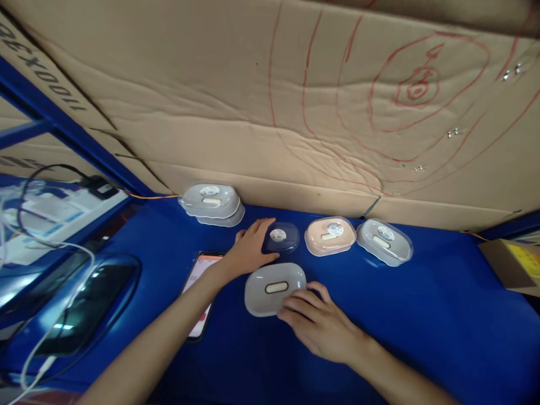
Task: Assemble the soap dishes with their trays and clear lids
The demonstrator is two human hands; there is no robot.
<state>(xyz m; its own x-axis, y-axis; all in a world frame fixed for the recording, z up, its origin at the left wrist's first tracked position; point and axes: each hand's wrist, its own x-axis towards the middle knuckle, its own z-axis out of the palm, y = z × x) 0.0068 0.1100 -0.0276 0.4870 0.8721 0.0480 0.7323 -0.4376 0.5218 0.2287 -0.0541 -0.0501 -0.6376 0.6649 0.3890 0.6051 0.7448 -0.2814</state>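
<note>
Thumb and fingers of my left hand [251,246] are curved round the left end of a clear plastic cover [287,241] with a round label, low over the blue table. Nearer to me is an oval grey plastic box [261,278] with a cream oblong piece in a dark-rimmed slot. My right hand [314,320] grips this box at its lower right edge; its fingertips partly cover that corner. To the right of the clear cover sit a peach box [314,239] and another grey box [394,247], both under clear labelled covers.
Two stacked grey covered boxes [215,205] stand back left, by the cardboard wall [189,124]. A lit phone [198,292] lies beside my left forearm. Farther left are a dark-screened device [86,315], white cables and a power strip [80,208]. A cardboard box [506,270] stands right.
</note>
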